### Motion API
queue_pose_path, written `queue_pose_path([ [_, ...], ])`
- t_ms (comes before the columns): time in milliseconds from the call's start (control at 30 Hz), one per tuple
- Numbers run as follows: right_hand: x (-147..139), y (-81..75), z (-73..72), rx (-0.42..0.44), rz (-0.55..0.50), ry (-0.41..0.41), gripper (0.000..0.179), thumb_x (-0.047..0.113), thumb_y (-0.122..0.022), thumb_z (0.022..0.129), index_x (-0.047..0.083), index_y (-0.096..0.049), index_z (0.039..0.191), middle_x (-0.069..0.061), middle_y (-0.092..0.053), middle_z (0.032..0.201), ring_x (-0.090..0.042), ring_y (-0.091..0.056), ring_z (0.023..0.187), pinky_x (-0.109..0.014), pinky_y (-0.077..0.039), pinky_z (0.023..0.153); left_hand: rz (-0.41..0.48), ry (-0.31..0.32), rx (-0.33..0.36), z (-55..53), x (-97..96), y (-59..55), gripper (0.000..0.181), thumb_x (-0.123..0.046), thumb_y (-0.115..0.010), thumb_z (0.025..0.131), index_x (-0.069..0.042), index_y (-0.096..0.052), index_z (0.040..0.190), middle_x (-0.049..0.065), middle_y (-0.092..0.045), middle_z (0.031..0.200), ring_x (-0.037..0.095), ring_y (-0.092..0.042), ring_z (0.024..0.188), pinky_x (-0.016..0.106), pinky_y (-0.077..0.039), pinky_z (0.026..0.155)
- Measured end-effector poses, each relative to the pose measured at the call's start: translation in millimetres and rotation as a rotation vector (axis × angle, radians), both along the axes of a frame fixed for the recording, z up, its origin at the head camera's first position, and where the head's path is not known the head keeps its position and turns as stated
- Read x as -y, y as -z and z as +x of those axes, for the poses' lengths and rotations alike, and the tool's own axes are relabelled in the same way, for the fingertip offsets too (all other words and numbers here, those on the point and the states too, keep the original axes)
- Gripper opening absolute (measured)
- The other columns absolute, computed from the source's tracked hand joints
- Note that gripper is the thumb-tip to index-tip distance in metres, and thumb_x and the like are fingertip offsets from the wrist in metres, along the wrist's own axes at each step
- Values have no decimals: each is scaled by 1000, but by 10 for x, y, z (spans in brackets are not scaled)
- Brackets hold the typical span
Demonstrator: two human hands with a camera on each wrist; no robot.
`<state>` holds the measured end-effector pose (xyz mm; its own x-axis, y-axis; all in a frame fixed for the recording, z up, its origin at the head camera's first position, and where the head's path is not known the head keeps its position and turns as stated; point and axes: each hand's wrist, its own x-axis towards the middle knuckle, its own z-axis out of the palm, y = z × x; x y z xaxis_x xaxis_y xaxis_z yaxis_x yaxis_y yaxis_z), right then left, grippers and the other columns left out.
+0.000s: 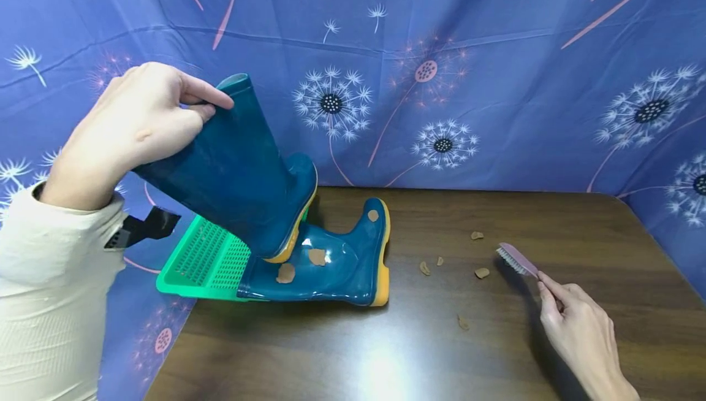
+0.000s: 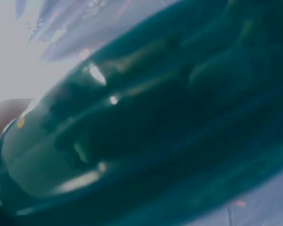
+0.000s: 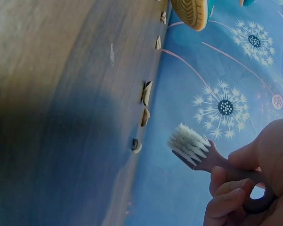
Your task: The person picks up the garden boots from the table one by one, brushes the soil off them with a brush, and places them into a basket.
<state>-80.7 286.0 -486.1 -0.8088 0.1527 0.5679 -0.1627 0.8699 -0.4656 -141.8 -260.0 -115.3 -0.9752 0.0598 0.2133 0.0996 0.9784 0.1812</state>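
The left hand's grip (image 1: 138,116) clasps a rubber boot (image 1: 234,174) by its top, slanting down rightward, well left of the scrub brush (image 1: 521,257) held in the right hand's grip (image 1: 581,324).

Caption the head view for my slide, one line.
Left hand holds one boot, right hand a brush; a brown-patched boot lies on its side.

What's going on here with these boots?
A person's left hand grips one blue boot near its top, holding it tilted with the sole end lower. The right hand holds a small pink brush above the table. A second boot lies on its side, with brown patches on it and its top end overlapping the green basket in the head view. Several loose brown flakes lie on the table.
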Motion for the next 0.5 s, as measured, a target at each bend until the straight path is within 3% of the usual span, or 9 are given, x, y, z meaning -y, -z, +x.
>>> queue_pose_path([
  [100,0,3,-21,6,1,-2,25,10,-70,96,5,-82,117,-6,-71,85,6,-36,59,-22,-29,51,-56,-1,-28,-7,110,21,46,-18,-44,104,-21,-72,140,24,-75,127,37,-58,107,41,-33,62],
  [133,5,4,-28,12,1,-2,25,11,-69,96,5,-82,117,-5,-70,85,6,-36,59,-21,-28,51,-69,-6,-39,-4,142,27,46,-17,-44,103,-19,-73,139,24,-75,126,37,-58,105,41,-32,63],
  [200,20,6,-44,16,0,5,25,12,-69,96,6,-82,117,-4,-69,84,6,-36,59,-22,-28,52,-103,-18,-64,-4,214,35,49,-13,-42,100,-16,-74,138,24,-76,103,34,-56,86,40,-30,58],
  [267,36,11,-59,19,-3,15,25,13,-70,96,8,-82,118,-2,-69,84,7,-36,60,-22,-28,53,-121,-36,-81,-1,296,38,52,-11,-40,97,-12,-74,137,22,-70,90,32,-50,76,40,-28,54],
  [367,48,23,-71,3,-5,17,25,13,-71,95,9,-83,117,-2,-69,84,9,-35,60,-23,-30,53,-157,-50,-89,-18,443,43,53,-10,-39,95,-7,-73,136,24,-66,92,31,-47,73,38,-28,49],
  [500,45,40,-73,-14,-6,17,25,12,-71,94,8,-83,116,-7,-73,86,9,-38,61,-26,-32,53,-198,-50,-84,-79,629,94,49,-10,-42,97,-4,-72,136,34,-69,118,33,-50,78,40,-30,52],
])
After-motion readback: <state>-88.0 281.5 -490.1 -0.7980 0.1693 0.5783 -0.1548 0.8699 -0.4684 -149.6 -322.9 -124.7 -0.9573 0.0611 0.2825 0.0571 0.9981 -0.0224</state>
